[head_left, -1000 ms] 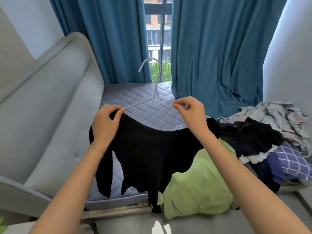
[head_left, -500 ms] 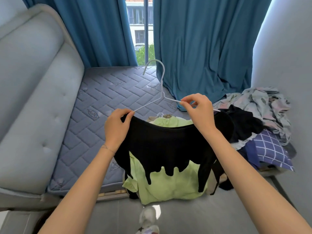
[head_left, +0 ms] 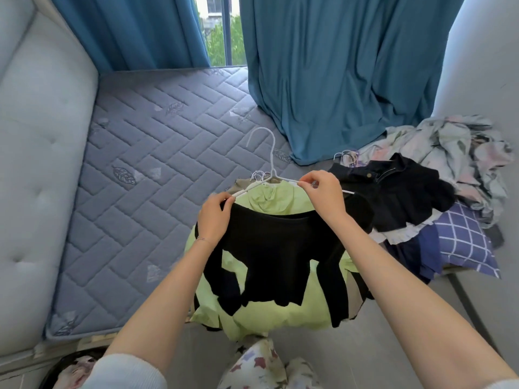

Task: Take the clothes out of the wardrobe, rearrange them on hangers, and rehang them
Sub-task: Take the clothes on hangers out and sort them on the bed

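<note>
A black long-sleeved top [head_left: 276, 254] hangs on a white wire hanger [head_left: 271, 161], held over the bed's edge. My left hand [head_left: 214, 216] grips the top's left shoulder where it meets the hanger arm. My right hand [head_left: 323, 192] pinches the hanger's right arm beside the other shoulder. Beneath lies a light green garment [head_left: 269, 202] on another hanger, draped over the mattress edge. The black top's sleeves dangle in front of the green cloth.
A grey quilted mattress [head_left: 157, 164] fills the left, with a padded headboard [head_left: 36, 141] beside it. Blue curtains [head_left: 331, 74] hang behind. A pile of clothes [head_left: 438, 175] with a dark jacket [head_left: 393, 189] and a checked pillow [head_left: 463, 242] lies at the right.
The view has tilted down and closer to the bed. Both hands have lowered the hanger with the black top toward the green garment, keeping the same grip.
</note>
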The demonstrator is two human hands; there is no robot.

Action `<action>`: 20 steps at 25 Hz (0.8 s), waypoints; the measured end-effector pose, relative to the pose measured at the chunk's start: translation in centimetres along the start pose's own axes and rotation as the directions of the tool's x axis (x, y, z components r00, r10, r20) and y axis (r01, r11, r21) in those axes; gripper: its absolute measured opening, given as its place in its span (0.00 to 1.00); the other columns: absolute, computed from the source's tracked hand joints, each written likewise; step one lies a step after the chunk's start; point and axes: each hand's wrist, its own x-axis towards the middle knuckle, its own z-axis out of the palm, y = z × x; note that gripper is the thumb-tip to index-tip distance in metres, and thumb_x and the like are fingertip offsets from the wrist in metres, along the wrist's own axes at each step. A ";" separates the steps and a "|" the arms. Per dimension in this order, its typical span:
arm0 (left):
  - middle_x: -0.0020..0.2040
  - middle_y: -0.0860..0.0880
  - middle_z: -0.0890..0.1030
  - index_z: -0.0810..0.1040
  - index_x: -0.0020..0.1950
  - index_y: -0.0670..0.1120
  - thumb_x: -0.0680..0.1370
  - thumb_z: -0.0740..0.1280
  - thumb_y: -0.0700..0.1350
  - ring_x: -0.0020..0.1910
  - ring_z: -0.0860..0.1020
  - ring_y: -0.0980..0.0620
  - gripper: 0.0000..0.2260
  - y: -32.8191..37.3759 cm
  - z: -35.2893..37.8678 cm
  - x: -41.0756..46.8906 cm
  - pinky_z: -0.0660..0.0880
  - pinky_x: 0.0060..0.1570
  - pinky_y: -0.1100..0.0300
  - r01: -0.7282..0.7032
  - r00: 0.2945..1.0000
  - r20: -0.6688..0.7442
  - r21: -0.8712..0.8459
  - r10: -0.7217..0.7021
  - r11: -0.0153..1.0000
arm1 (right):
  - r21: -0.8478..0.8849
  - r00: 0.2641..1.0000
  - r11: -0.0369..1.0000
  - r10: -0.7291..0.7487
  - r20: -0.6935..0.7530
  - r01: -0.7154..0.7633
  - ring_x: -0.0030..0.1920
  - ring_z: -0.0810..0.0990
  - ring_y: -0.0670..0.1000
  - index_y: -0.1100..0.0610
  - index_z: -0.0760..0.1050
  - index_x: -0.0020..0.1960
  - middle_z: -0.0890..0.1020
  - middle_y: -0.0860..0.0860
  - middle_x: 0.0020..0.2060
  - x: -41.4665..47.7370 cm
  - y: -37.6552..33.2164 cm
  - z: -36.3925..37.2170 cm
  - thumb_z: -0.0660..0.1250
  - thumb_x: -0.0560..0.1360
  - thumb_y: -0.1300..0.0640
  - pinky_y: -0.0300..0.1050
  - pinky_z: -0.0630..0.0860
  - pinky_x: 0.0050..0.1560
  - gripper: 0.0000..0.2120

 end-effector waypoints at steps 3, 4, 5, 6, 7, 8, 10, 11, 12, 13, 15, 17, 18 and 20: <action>0.50 0.52 0.82 0.81 0.52 0.49 0.82 0.60 0.50 0.50 0.78 0.52 0.10 -2.0 2.9 3.4 0.76 0.53 0.49 0.051 0.998 0.028 -0.002 -0.051 0.999 | -0.026 0.997 0.999 0.036 0.069 -0.034 0.46 0.75 0.51 0.54 0.81 0.43 0.78 0.46 0.39 3.6 2.6 3.3 0.71 0.74 0.54 0.44 0.70 0.48 0.03; 0.51 0.52 0.82 0.81 0.52 0.48 0.82 0.60 0.49 0.51 0.78 0.52 0.11 -2.9 3.8 4.4 0.75 0.53 0.50 0.059 0.998 0.038 0.013 -0.059 0.998 | -0.036 0.994 0.999 0.042 0.097 -0.039 0.46 0.75 0.51 0.55 0.81 0.43 0.79 0.47 0.39 4.7 3.7 4.5 0.71 0.74 0.54 0.45 0.71 0.49 0.04; 0.51 0.51 0.82 0.81 0.53 0.48 0.82 0.60 0.49 0.51 0.78 0.51 0.10 -4.0 5.0 5.7 0.75 0.53 0.50 0.063 0.997 0.046 0.031 -0.064 0.998 | -0.040 0.991 0.998 0.052 0.124 -0.047 0.46 0.76 0.51 0.55 0.81 0.44 0.79 0.48 0.40 5.8 5.0 6.0 0.71 0.74 0.55 0.47 0.72 0.50 0.04; 0.51 0.51 0.82 0.81 0.52 0.47 0.82 0.61 0.48 0.51 0.78 0.50 0.10 -5.1 6.1 6.7 0.75 0.53 0.50 0.065 0.996 0.052 0.046 -0.067 0.997 | -0.041 0.989 0.998 0.053 0.141 -0.048 0.46 0.76 0.51 0.56 0.81 0.44 0.79 0.48 0.40 6.7 6.3 7.4 0.71 0.74 0.55 0.48 0.74 0.50 0.04; 0.50 0.51 0.83 0.81 0.52 0.47 0.82 0.61 0.48 0.51 0.78 0.50 0.10 -6.2 7.3 7.8 0.75 0.52 0.51 0.068 0.996 0.060 0.055 -0.071 0.996 | -0.040 0.987 0.998 0.054 0.154 -0.048 0.45 0.76 0.50 0.56 0.81 0.44 0.79 0.48 0.40 7.5 7.7 9.0 0.71 0.74 0.55 0.50 0.75 0.51 0.04; 0.50 0.51 0.83 0.81 0.51 0.46 0.82 0.62 0.47 0.50 0.78 0.50 0.09 -7.5 8.6 8.8 0.75 0.51 0.51 0.070 0.995 0.066 0.065 -0.074 0.995 | -0.042 0.985 0.998 0.056 0.163 -0.050 0.45 0.76 0.50 0.56 0.81 0.44 0.79 0.48 0.40 8.2 9.1 10.5 0.71 0.74 0.56 0.51 0.75 0.51 0.04; 0.50 0.50 0.83 0.81 0.51 0.46 0.81 0.62 0.48 0.50 0.78 0.50 0.09 -10.2 11.4 11.0 0.75 0.51 0.50 0.079 0.994 0.065 0.086 -0.085 0.993 | -0.055 0.981 0.998 0.050 0.186 -0.041 0.44 0.76 0.50 0.56 0.81 0.44 0.80 0.48 0.40 9.9 12.2 13.7 0.70 0.75 0.56 0.52 0.75 0.51 0.04; 0.50 0.50 0.82 0.81 0.52 0.46 0.81 0.62 0.48 0.50 0.78 0.50 0.10 -11.5 12.7 11.9 0.76 0.52 0.50 0.079 0.995 0.060 0.097 -0.086 0.992 | -0.063 0.979 0.997 0.051 0.199 -0.039 0.45 0.76 0.50 0.56 0.80 0.44 0.80 0.49 0.41 10.6 13.8 15.3 0.69 0.75 0.56 0.52 0.76 0.50 0.04; 0.50 0.50 0.82 0.81 0.53 0.46 0.81 0.63 0.48 0.50 0.78 0.50 0.10 -12.8 14.1 12.5 0.76 0.53 0.49 0.077 0.995 0.050 0.106 -0.083 0.991 | -0.075 0.975 0.997 0.048 0.215 -0.032 0.46 0.77 0.51 0.55 0.80 0.45 0.80 0.50 0.42 11.1 15.2 16.7 0.69 0.75 0.56 0.53 0.76 0.50 0.04; 0.49 0.49 0.82 0.81 0.53 0.46 0.81 0.63 0.48 0.50 0.78 0.50 0.10 -14.0 15.4 13.1 0.76 0.53 0.49 0.078 0.996 0.037 0.117 -0.083 0.990 | -0.089 0.973 0.996 0.045 0.225 -0.025 0.47 0.77 0.52 0.55 0.80 0.46 0.80 0.50 0.43 11.5 16.6 18.2 0.68 0.76 0.56 0.54 0.76 0.51 0.04; 0.49 0.48 0.82 0.81 0.53 0.45 0.81 0.63 0.47 0.50 0.78 0.49 0.09 -15.8 18.1 13.9 0.75 0.52 0.49 0.099 0.995 0.005 0.132 -0.101 0.986 | -0.124 0.971 0.992 0.041 0.236 -0.012 0.50 0.77 0.54 0.55 0.81 0.50 0.81 0.51 0.45 12.2 19.1 20.7 0.67 0.76 0.56 0.55 0.74 0.54 0.05; 0.50 0.48 0.83 0.81 0.54 0.45 0.81 0.64 0.47 0.51 0.78 0.48 0.09 -17.0 19.9 14.0 0.75 0.53 0.48 0.117 0.993 -0.012 0.144 -0.117 0.983 | -0.163 0.965 0.987 0.058 0.256 -0.016 0.54 0.76 0.55 0.54 0.80 0.55 0.80 0.51 0.50 12.1 20.5 22.3 0.66 0.77 0.55 0.53 0.71 0.58 0.09; 0.50 0.48 0.83 0.82 0.54 0.45 0.81 0.64 0.47 0.51 0.79 0.48 0.09 -17.6 20.7 14.1 0.75 0.53 0.49 0.122 0.993 -0.015 0.143 -0.121 0.982 | -0.187 0.957 0.982 0.065 0.281 -0.012 0.57 0.74 0.55 0.54 0.79 0.57 0.80 0.51 0.52 12.0 21.2 23.0 0.66 0.77 0.55 0.52 0.69 0.60 0.10; 0.53 0.49 0.83 0.82 0.57 0.46 0.81 0.64 0.47 0.54 0.79 0.49 0.10 -18.4 21.8 14.2 0.75 0.56 0.50 0.121 0.993 -0.010 0.137 -0.121 0.983 | -0.237 0.944 0.971 0.056 0.324 0.024 0.60 0.72 0.54 0.53 0.77 0.62 0.78 0.51 0.57 11.7 22.2 23.5 0.65 0.78 0.55 0.50 0.65 0.62 0.14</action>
